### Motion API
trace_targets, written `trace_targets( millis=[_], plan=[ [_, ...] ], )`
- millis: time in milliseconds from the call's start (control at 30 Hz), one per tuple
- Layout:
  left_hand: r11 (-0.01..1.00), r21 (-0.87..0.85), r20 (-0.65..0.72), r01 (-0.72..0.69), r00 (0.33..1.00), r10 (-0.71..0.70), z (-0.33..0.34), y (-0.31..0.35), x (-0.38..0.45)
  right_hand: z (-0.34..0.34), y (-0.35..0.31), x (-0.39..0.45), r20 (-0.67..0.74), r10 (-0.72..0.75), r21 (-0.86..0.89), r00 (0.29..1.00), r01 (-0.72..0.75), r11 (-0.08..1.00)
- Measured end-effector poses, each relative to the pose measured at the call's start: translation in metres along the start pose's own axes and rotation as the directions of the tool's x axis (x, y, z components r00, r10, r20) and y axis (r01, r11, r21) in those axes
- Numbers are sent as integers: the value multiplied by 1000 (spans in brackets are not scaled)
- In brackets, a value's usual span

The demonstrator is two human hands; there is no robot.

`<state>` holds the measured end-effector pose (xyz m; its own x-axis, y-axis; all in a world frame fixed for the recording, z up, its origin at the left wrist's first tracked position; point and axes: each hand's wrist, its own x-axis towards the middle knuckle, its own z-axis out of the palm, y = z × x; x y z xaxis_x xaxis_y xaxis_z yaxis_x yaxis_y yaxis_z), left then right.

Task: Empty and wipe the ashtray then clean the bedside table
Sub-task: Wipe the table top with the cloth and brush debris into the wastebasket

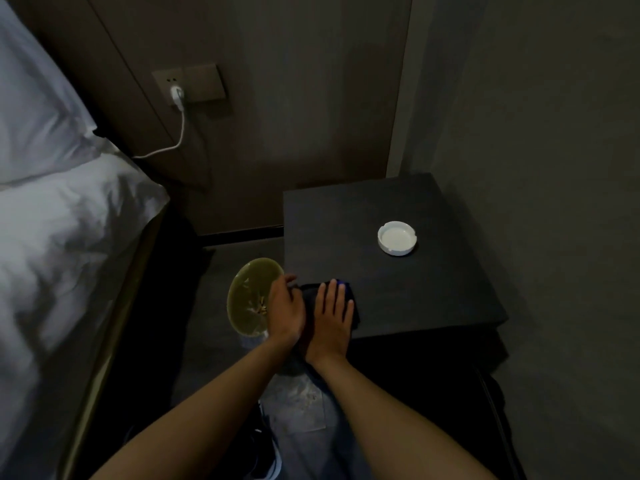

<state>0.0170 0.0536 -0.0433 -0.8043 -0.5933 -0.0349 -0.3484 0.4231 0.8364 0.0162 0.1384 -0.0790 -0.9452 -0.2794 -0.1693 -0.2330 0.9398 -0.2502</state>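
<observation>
A white round ashtray (397, 238) stands upright on the dark bedside table (433, 296), right of its middle, and looks empty inside. A dark cloth (310, 294) lies at the table's front left corner. My right hand (333, 317) presses flat on the cloth with straight fingers. Beside it, my left hand (285, 311) is cupped at the table's left edge, its fingers touching the cloth's edge. Just below that edge stands a bin with a yellow-green liner (247, 299) holding several small bits of debris.
A bed with white bedding (59, 230) fills the left side. A white charger and cable (178, 98) hang from a wall socket behind. Grey walls close in the table at the back and right. The narrow floor strip between bed and table holds the bin.
</observation>
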Motion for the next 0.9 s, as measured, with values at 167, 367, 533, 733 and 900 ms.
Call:
trace_targets(
  millis=[167, 367, 533, 733, 900],
  plan=[
    [1000, -11, -4, -10, 1000, 9, -18, -7, 2, 15, -38, -5, -21, -18, 49, 1000, 20, 999],
    [998, -59, -99, 19, 995, -24, -41, -10, 9, 27, -60, 1, -30, -110, -17, 993, 109, 994],
    [996, -81, -169, 44, 984, -57, -65, -19, 17, 37, -79, 4, -57, -108, -59, 992, 105, 993],
    [991, -114, -213, 76, 972, -99, -88, -38, 27, 41, -116, 21, 160, -204, 185, 966, 174, 967],
    [981, -151, -242, 122, 958, -156, -109, -54, 24, 74, -141, 38, 414, -31, 767, 910, -330, 550]
  ],
)
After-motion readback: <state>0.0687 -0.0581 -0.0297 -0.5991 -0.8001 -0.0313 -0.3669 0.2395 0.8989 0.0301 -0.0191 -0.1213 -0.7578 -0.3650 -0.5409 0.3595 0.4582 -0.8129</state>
